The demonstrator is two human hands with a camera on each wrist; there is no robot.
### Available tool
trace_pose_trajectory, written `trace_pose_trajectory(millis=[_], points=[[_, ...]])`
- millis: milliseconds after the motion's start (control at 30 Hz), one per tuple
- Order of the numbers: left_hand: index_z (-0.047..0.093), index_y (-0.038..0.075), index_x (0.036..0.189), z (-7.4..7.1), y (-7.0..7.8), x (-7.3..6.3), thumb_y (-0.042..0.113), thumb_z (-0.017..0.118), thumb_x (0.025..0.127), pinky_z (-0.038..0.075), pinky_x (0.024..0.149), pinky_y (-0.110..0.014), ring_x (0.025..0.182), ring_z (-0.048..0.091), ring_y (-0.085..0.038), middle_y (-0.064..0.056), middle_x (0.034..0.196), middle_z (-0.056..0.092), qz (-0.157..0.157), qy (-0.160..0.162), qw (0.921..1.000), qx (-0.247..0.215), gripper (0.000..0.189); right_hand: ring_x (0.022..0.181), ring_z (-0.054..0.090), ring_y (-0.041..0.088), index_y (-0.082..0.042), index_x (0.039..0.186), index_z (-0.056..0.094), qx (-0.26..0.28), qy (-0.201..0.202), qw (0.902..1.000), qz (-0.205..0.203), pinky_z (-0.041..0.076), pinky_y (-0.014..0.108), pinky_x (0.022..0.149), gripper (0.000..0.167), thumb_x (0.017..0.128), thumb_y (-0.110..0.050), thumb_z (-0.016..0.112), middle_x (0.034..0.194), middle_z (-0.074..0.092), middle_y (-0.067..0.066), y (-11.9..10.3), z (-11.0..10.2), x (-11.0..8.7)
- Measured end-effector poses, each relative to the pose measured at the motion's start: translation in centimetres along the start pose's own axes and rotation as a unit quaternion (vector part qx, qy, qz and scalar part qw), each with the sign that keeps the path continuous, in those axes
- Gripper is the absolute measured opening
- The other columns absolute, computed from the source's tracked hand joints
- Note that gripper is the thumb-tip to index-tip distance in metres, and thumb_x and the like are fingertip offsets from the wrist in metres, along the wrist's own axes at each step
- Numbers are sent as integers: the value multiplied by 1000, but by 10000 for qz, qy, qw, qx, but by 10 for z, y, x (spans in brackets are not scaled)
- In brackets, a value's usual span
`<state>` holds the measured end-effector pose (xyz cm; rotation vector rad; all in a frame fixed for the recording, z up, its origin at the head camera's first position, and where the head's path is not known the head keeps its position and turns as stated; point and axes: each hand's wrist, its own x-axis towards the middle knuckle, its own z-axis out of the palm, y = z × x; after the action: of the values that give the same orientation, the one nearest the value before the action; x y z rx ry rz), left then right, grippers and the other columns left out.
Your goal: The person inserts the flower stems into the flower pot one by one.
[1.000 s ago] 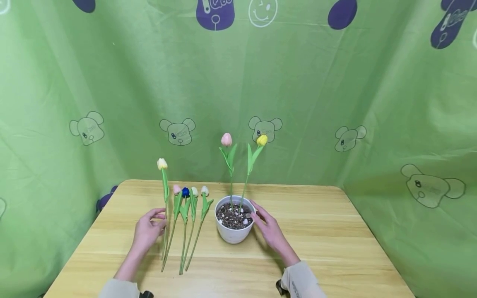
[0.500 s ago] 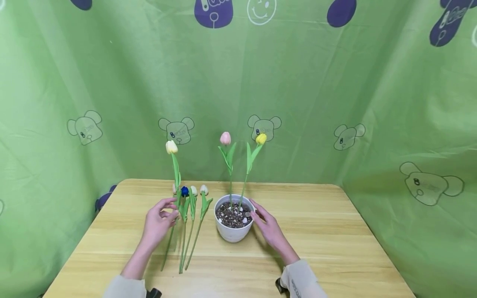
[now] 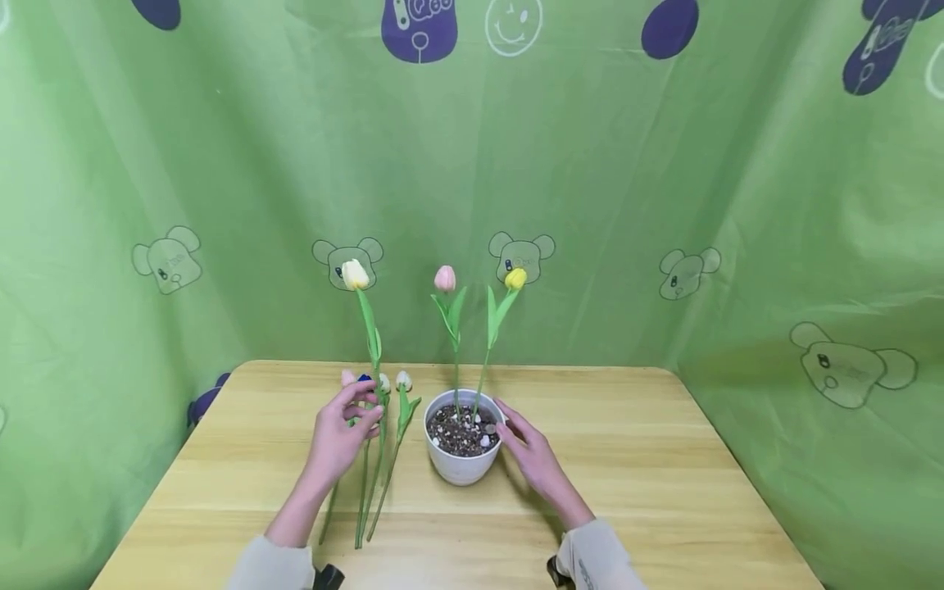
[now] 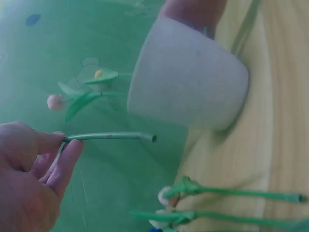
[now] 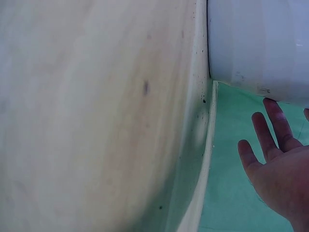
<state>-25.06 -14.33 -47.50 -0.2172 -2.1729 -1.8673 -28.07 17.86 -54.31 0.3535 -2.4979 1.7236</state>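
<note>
My left hand (image 3: pixel 335 434) pinches the stem of a cream-white artificial tulip (image 3: pixel 356 274) between thumb and fingers. The bloom points up, and in the left wrist view the cut end of the stem (image 4: pixel 111 136) sticks out past the fingertips, level with the pot. A white pot (image 3: pixel 463 470) of dark soil stands to the right, with a pink tulip (image 3: pixel 445 279) and a yellow tulip (image 3: pixel 515 279) upright in it. Against the pot's right side rests my right hand (image 3: pixel 542 467); its fingers look extended and spread in the right wrist view.
Several tulips lie on the wooden table (image 3: pixel 664 475) left of the pot, among them a white tulip (image 3: pixel 403 381) and a blue tulip (image 3: pixel 365 378) partly hidden by the left hand. Behind the table hangs a green printed curtain (image 3: pixel 605 164).
My left hand has lifted the cream-white tulip and carried it rightward, over the lying tulips toward the pot. The right hand has stayed at the pot.
</note>
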Motion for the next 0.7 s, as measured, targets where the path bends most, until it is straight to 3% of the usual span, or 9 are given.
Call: trace_pose_trajectory(millis=[200,367,433,700], points=[[61,1,134,14,15,8,-8,68,93,67,76,-37,85,68,-11,-26,118,63,176,54,9995,-243,43,138,52,46,-21,154,50,17,36,10000,67,44,63,115,50,106,-33,58,159,47,15,0,2,1],[62,0,131,27,28,16,-9,68,93,67,78,-40,89,69,-21,-28,117,63,347,96,9982,-470,40,138,52,47,-20,155,49,36,72,9998,155,43,63,115,50,106,-28,58,158,47,17,4,3,2],[62,-1,131,32,32,19,-8,68,93,67,79,-38,90,70,-23,-26,117,63,428,187,9972,-590,39,137,53,47,-19,155,49,69,81,9998,144,44,63,115,50,106,-26,59,158,47,18,6,2,2],[63,-1,128,48,32,26,-7,70,92,66,78,-30,87,69,-13,-22,114,66,649,744,9909,-918,37,136,54,43,-25,154,51,115,-25,9999,77,46,60,115,50,106,-35,59,158,49,16,4,0,1]])
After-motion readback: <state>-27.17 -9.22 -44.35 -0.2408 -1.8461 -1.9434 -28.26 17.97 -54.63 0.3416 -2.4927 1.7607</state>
